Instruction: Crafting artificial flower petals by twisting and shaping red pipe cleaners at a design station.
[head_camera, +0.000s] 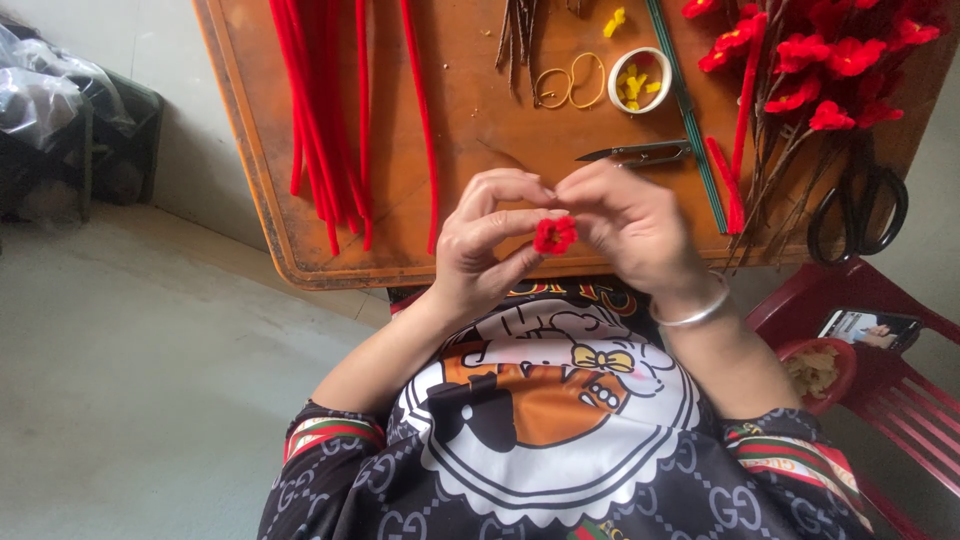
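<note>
Both your hands meet just above the near edge of the orange table (250, 150): your left hand (485, 245) and right hand (630, 225) pinch a small red flower (554, 235) between curled fingertips, snips (640, 153) lying beyond.

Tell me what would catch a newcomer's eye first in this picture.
First, the small red flower pinched between the left hand and the right hand at the near edge of the orange table. Next, the long red pipe cleaners on the table's left side, and the bunch of finished red flowers on stems at its right, beside black scissors.
</note>
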